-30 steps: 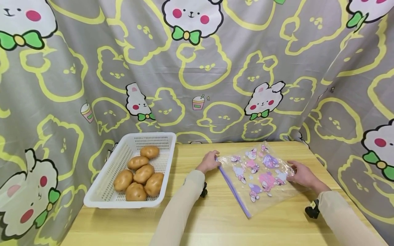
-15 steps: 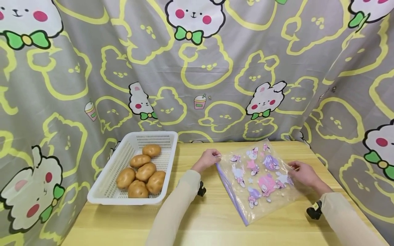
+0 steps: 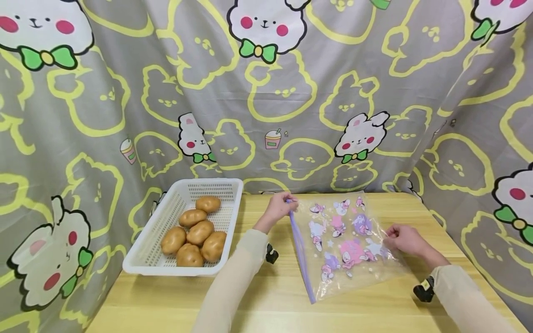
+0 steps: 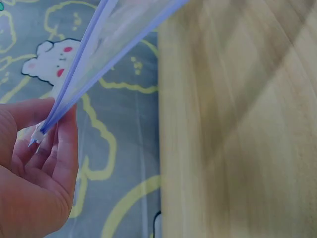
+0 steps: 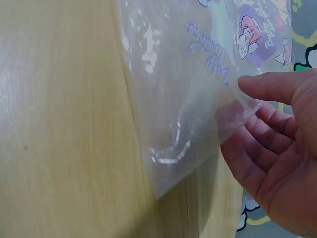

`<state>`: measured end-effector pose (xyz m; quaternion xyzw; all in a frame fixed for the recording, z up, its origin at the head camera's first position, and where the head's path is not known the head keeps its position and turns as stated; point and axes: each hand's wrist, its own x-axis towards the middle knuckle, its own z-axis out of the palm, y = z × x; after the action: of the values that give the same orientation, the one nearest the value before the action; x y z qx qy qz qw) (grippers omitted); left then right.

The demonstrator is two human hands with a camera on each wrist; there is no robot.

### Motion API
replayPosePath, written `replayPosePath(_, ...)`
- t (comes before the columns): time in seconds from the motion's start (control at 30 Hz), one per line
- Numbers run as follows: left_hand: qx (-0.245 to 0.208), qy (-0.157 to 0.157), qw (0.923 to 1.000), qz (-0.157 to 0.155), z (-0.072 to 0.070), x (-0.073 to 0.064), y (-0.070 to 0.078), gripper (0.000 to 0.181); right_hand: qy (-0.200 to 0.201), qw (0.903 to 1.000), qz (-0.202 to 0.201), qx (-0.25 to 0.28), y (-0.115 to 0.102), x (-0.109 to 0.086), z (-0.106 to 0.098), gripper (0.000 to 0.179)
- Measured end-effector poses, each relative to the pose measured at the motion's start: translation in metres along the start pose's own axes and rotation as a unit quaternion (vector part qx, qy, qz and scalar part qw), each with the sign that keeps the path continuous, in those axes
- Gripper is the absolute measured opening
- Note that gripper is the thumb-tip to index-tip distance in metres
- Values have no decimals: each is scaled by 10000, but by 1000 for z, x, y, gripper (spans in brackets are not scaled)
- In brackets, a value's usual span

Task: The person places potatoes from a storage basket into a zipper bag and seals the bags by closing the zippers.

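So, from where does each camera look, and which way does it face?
Head: worn on the head, facing forward and down at the table, basket of potatoes and bag; left hand, right hand and sleeves show.
Left wrist: on that wrist, facing the bag's purple zip, curtain beyond; only the left hand shows.
Right wrist: on that wrist, facing the bag's other end; only the right hand shows.
Both wrist views share table, bag and curtain.

bag (image 3: 343,243): glossy plastic film | basket (image 3: 170,270): smooth plastic | potatoes (image 3: 200,232): smooth, faintly glossy | table (image 3: 266,296): smooth wood-grain | curtain (image 3: 233,95): matt cloth
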<state>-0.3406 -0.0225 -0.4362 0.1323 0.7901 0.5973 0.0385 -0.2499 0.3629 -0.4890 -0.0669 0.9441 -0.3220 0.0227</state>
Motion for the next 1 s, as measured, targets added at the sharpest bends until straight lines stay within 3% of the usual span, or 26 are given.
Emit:
replayPosePath(0.17,108,128,9999,19,-3,0,4,6,-52,9999,17,-114,-3,0,2,20)
replayPosePath(0.4,109,252,9996,-91,-1,3,5,5,344,9930,-291,-1089,-17,3,4,21)
replayPosePath(0.67,-6,211,9992,-328,4,9,5,6,461,9900,-802,-1067,-78,9,26,10)
replayPosePath(0.9,-435,203,9978,-449,10,11,7,8,627,9844,-1432,-809,-133,13,59,25)
replayPosePath(1.0,-505,192,9975,-458,12,12,9,8,641,9846,-1509,-612,-156,12,72,30)
